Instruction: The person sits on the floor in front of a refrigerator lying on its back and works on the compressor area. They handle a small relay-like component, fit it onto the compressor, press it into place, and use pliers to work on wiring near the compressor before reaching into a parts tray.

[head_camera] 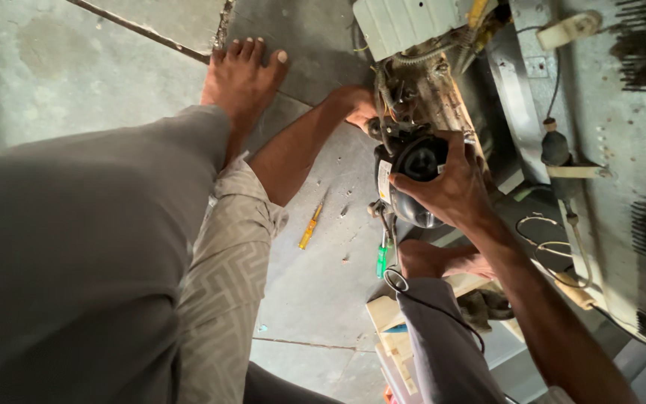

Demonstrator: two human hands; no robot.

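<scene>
The right hand [450, 191] has its grip closed around the black compressor [413, 176] low at the appliance's base, above the floor [315, 284]. The left hand [359, 106] reaches behind among the wires [394, 97], its grip hidden; best to keep the compressor steady and avoid straining them.

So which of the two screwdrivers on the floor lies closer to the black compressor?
The green-handled screwdriver, lying just below the compressor; the yellow-handled screwdriver lies further left, out on open floor.

1 camera only, worn on the person's head, looks steeply down past the knees onto the concrete floor [315, 299]. It sits close, at arm's reach of both hands, with the appliance's underside [428, 90] along the top right.
</scene>
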